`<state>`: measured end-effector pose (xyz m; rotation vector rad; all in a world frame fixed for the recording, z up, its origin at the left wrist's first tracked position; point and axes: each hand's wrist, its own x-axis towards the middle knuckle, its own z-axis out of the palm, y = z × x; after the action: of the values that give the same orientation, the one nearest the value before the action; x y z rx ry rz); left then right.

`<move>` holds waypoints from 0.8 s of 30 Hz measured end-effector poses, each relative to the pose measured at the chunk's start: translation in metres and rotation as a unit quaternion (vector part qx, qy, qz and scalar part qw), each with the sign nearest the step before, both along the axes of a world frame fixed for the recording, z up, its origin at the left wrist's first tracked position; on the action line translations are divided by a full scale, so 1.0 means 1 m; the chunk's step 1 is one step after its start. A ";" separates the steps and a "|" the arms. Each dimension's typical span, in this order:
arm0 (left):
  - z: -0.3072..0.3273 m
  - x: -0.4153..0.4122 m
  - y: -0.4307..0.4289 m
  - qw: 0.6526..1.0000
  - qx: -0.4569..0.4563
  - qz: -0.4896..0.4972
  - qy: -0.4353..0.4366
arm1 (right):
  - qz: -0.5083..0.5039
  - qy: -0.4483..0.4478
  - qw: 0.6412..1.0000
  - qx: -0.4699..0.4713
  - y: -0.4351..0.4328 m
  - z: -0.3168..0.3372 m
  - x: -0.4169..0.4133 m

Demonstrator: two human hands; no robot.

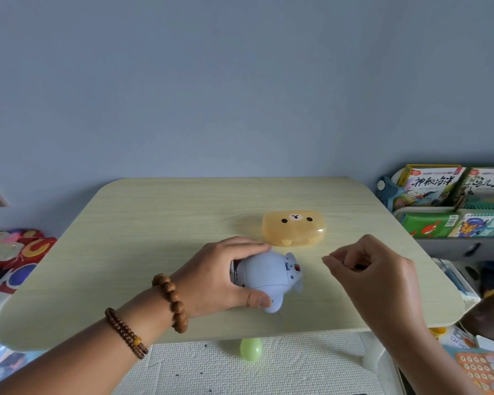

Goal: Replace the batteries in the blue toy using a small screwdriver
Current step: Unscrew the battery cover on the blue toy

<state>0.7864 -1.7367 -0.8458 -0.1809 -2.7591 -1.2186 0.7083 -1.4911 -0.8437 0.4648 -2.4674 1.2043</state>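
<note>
Nearest to me, below the tabletop's front edge, a pale green plastic ball (250, 349) lies on a white foam floor mat (283, 366).

My left forearm comes in from the lower left, wearing a string of small wooden beads (126, 332) and, closer to the wrist, a bracelet of larger wooden beads (171, 300). My left hand (220, 277) grips the blue toy (268, 277), fingers curled over its top and thumb pressed against its near side. The toy lies on its side on the light wooden tabletop (154, 229), near the front edge and about centre. Its underside, with a small red switch, faces right towards my other hand. I judge I hold it this way to steady it and present the battery cover for unscrewing.

My right hand (374, 277) hovers just right of the toy, apart from it, wrist raised and fingers curled inward. It pinches something thin and dark between thumb and fingertips, which I take to be the small screwdriver (357, 265). A fine tip seems to point left towards the toy, though it is too small to be sure.

Just behind the toy sits a closed, translucent yellow case with a bear face (294, 228), perhaps for tools or batteries. I cannot see inside.

Far right, picture books (431, 183) stand on a low shelf. A plain blue-grey wall (240, 81) rises behind.
</note>
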 end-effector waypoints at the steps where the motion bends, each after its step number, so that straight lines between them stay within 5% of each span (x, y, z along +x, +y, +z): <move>1: 0.000 0.000 0.000 1.000 -0.001 -0.001 0.002 | -0.016 0.011 1.000 0.022 0.002 -0.004 -0.001; 7: 0.000 -0.001 0.000 1.000 -0.007 -0.006 0.002 | -0.089 -0.021 0.987 0.131 0.009 -0.019 -0.009; 24: 0.002 0.001 0.001 1.000 -0.020 -0.002 0.007 | -0.090 -0.031 0.987 0.130 0.007 -0.022 -0.010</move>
<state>0.7869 -1.7355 -0.8439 -0.1975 -2.7738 -1.1576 0.6987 -1.4840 -0.8654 0.2652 -2.6676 0.8433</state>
